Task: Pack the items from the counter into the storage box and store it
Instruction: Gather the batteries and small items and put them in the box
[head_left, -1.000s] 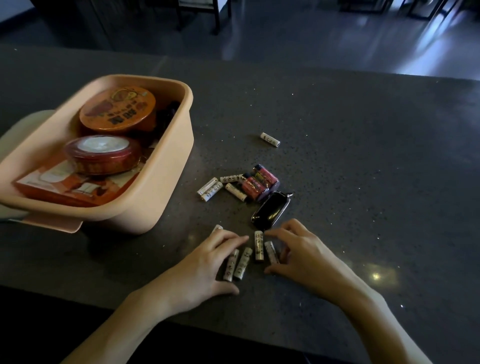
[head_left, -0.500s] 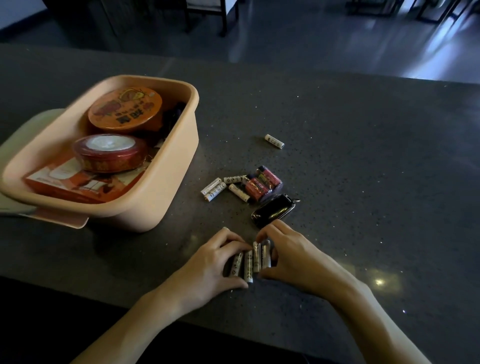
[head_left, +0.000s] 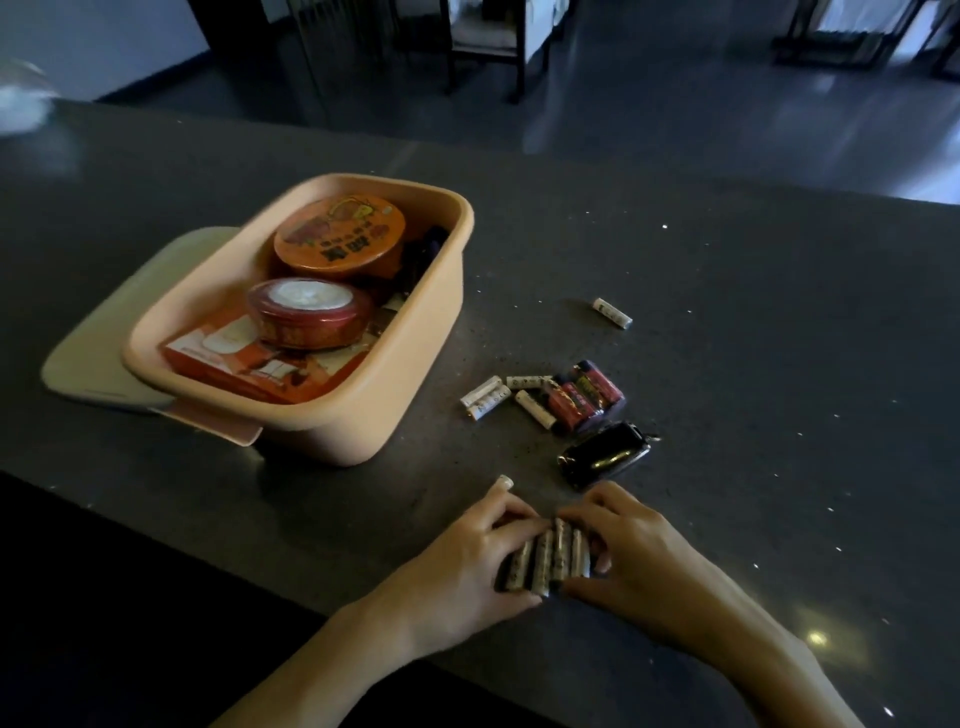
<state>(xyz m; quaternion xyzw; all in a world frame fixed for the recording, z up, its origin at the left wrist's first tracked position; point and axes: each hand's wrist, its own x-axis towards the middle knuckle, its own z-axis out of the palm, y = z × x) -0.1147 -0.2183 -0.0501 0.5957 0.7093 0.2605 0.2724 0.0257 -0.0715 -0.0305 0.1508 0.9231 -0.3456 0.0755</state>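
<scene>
Near the counter's front edge, my left hand (head_left: 470, 556) and my right hand (head_left: 636, 561) squeeze a row of several white batteries (head_left: 548, 558) between their curled fingers. The peach storage box (head_left: 415, 374) stands open at the left, holding an orange round tin (head_left: 340, 236), a red round tin (head_left: 306, 309) and a flat orange packet (head_left: 249, 364). Loose white batteries (head_left: 488, 397) lie beside a pack of red batteries (head_left: 584, 397). One white battery (head_left: 613, 313) lies apart, farther back. A black key pouch (head_left: 605, 455) lies just beyond my right hand.
A pale grey-green lid (head_left: 104, 338) lies under the box's left side. The dark speckled counter (head_left: 753, 364) stretches wide to the right. Chair legs (head_left: 485, 67) stand on the floor beyond the counter's far edge.
My two hands have drawn together, pushing the scattered front batteries into one tight row pinched between them. The view has shifted so the box sits more to the right.
</scene>
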